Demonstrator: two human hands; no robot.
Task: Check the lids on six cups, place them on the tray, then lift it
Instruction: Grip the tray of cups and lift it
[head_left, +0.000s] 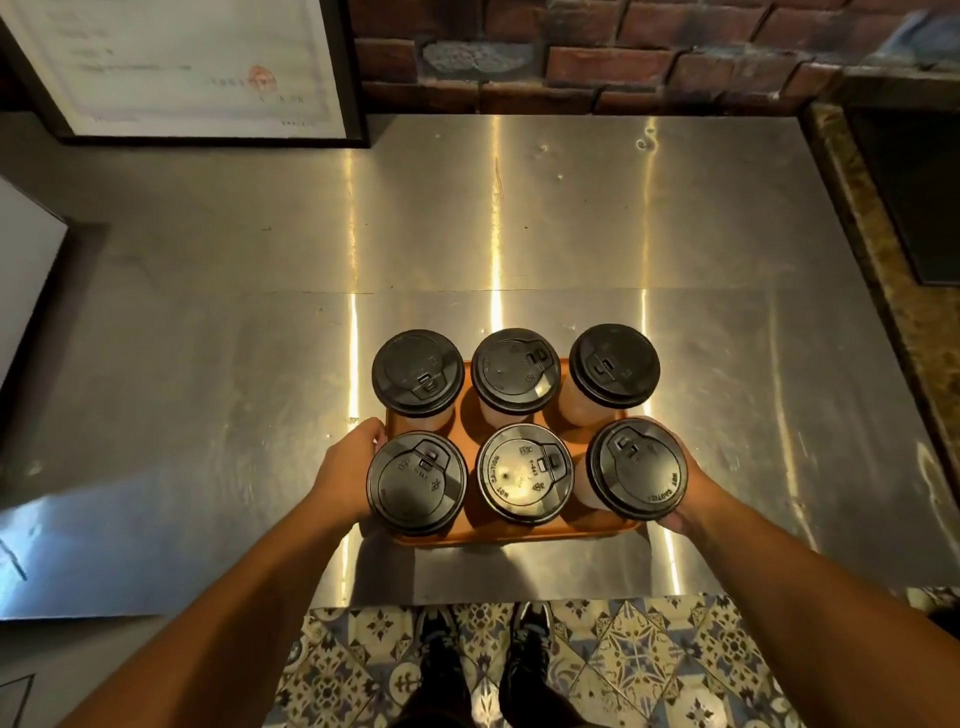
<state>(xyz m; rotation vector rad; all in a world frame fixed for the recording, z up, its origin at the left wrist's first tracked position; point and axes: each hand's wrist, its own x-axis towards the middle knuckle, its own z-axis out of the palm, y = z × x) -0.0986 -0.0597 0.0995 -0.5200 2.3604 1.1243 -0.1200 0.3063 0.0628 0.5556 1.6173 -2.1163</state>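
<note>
Several paper cups with black lids stand in two rows on an orange tray. The back row holds a left cup, a middle cup and a right cup. The front row holds a left cup, a middle cup and a right cup. My left hand grips the tray's left edge. My right hand grips the right edge, mostly hidden under the front right cup. The tray casts a shadow on the counter below it.
The steel counter stretches around the tray. A framed document leans against the brick wall at the back left. A stone ledge runs along the right. Patterned floor tiles and my shoes show past the counter's front edge.
</note>
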